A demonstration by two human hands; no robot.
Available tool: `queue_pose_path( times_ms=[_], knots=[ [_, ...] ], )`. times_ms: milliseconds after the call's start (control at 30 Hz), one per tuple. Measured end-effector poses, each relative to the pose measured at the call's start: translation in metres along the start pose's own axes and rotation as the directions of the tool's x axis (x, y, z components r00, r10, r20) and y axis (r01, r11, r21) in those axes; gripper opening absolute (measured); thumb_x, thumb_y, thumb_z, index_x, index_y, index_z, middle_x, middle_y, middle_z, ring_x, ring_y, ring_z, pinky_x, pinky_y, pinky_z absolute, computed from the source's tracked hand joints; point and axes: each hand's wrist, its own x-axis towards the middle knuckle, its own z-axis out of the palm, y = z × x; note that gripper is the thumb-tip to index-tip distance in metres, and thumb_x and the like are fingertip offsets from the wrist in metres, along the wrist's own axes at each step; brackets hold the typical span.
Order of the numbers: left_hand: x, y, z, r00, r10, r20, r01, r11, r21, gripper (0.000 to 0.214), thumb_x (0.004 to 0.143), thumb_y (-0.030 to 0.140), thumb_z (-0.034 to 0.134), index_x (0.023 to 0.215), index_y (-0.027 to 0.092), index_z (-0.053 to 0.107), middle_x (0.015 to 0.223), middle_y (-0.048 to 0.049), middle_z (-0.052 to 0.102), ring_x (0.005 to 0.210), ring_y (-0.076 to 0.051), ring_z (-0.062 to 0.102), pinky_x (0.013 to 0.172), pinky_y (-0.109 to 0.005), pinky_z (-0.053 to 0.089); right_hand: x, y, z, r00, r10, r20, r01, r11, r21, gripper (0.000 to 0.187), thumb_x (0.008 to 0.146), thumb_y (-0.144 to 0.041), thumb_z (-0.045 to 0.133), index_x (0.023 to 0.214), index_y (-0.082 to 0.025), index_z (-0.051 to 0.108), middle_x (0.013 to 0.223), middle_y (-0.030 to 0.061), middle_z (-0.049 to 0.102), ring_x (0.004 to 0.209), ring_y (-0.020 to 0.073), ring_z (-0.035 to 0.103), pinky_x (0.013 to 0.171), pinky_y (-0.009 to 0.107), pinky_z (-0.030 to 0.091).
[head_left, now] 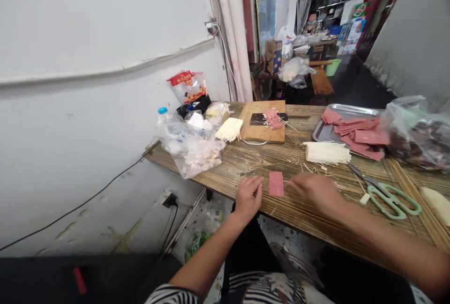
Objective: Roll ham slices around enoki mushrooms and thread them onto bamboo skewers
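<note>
A flat pink slice of meat lies on the wooden table in front of me. Just left of it is my left hand, its fingers curled together; what they pinch, if anything, is too small to make out. On the slice's right side, my right hand is closed, with pale thin enoki strands at its fingertips, reaching toward the slice. Behind the right hand lies a trimmed bundle of enoki mushrooms. Another enoki bundle rests beside the cutting board.
Meat-wrapped enoki rolls lie across a dark knife blade on the cutting board. Pink slices fill a metal tray. Green-handled scissors lie at right, near a stuffed plastic bag. More bags crowd the left end.
</note>
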Motion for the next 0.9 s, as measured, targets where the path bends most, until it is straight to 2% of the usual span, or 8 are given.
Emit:
queue_pose_path(
  times_ms=[67,167,233,300,400,533,700,900],
  knots=[
    [0.002,0.004,0.0,0.999,0.006,0.033,-0.006,1.0,0.006,0.021,0.089,0.015,0.053,0.103,0.019,0.068,0.096,-0.0076,0.072,0.09,-0.02,0.064,0.083,-0.037,0.049,-0.003,0.044,-0.007,0.979,0.192,-0.075,-0.195,0.98,-0.045,0.037,0.094,-0.037,0.041,0.078,-0.02,0.07,0.084,0.0051,0.072,0.069,0.0168,0.062,0.057,0.026,0.034],
    [0.008,0.011,0.004,0.992,0.039,0.123,-0.039,0.999,0.003,0.016,0.088,0.018,0.056,0.096,0.02,0.07,0.093,-0.0061,0.072,0.087,-0.02,0.062,0.081,-0.037,0.047,-0.003,0.106,-0.02,0.924,0.335,-0.186,-0.362,0.921,-0.14,0.031,0.091,-0.035,0.046,0.092,-0.019,0.072,0.097,0.0072,0.072,0.077,0.0199,0.063,0.057,0.027,0.035],
    [0.012,0.013,0.008,0.986,0.046,0.159,-0.046,0.999,-0.001,0.014,0.088,0.018,0.056,0.092,0.02,0.07,0.093,-0.0059,0.071,0.087,-0.02,0.062,0.081,-0.038,0.046,-0.001,0.132,-0.024,0.914,0.337,-0.225,-0.377,0.912,-0.164,0.031,0.09,-0.034,0.046,0.097,-0.018,0.072,0.1,0.0087,0.071,0.077,0.0206,0.063,0.058,0.028,0.036],
    [0.014,0.013,0.012,0.984,0.037,0.172,-0.036,0.999,-0.01,0.014,0.087,0.018,0.057,0.092,0.02,0.07,0.095,-0.0067,0.071,0.088,-0.021,0.062,0.082,-0.039,0.046,0.003,0.144,-0.022,0.939,0.257,-0.227,-0.296,0.942,-0.159,0.032,0.089,-0.034,0.046,0.094,-0.017,0.073,0.095,0.0093,0.07,0.076,0.0204,0.062,0.059,0.028,0.037],
    [0.013,0.011,0.014,0.989,0.01,0.149,-0.002,0.999,-0.051,0.016,0.086,0.018,0.057,0.096,0.019,0.07,0.097,-0.0077,0.07,0.09,-0.021,0.061,0.084,-0.039,0.048,0.011,0.141,-0.015,0.975,0.091,-0.202,-0.123,0.981,-0.151,0.031,0.09,-0.033,0.045,0.087,-0.017,0.073,0.087,0.0087,0.068,0.075,0.0188,0.06,0.061,0.028,0.038],
    [0.011,0.009,0.013,0.995,-0.035,0.09,0.043,0.995,-0.091,0.016,0.086,0.018,0.058,0.096,0.018,0.07,0.097,-0.008,0.07,0.09,-0.02,0.061,0.084,-0.039,0.05,0.021,0.12,-0.008,0.988,-0.054,-0.146,0.021,0.976,-0.217,0.029,0.092,-0.031,0.045,0.084,-0.017,0.069,0.082,0.0073,0.063,0.076,0.0171,0.057,0.065,0.027,0.036],
    [0.012,0.01,0.014,0.997,-0.026,0.077,0.034,0.994,-0.1,0.016,0.085,0.017,0.058,0.097,0.017,0.07,0.097,-0.008,0.07,0.09,-0.02,0.061,0.083,-0.038,0.051,0.02,0.104,-0.002,0.986,-0.103,-0.13,0.039,0.907,-0.42,0.019,0.088,-0.028,0.055,0.08,-0.014,0.063,0.082,0.0092,0.06,0.081,0.0212,0.053,0.07,0.031,0.034],
    [0.011,0.009,0.013,0.995,-0.005,0.098,0.014,0.995,-0.095,0.017,0.085,0.015,0.058,0.098,0.018,0.068,0.098,-0.0076,0.07,0.092,-0.02,0.061,0.085,-0.039,0.05,0.022,0.103,0.008,0.965,-0.191,-0.178,0.072,0.849,-0.523,0.019,0.089,-0.024,0.053,0.076,-0.013,0.062,0.076,0.0088,0.058,0.077,0.0217,0.05,0.068,0.032,0.032]
  ],
)
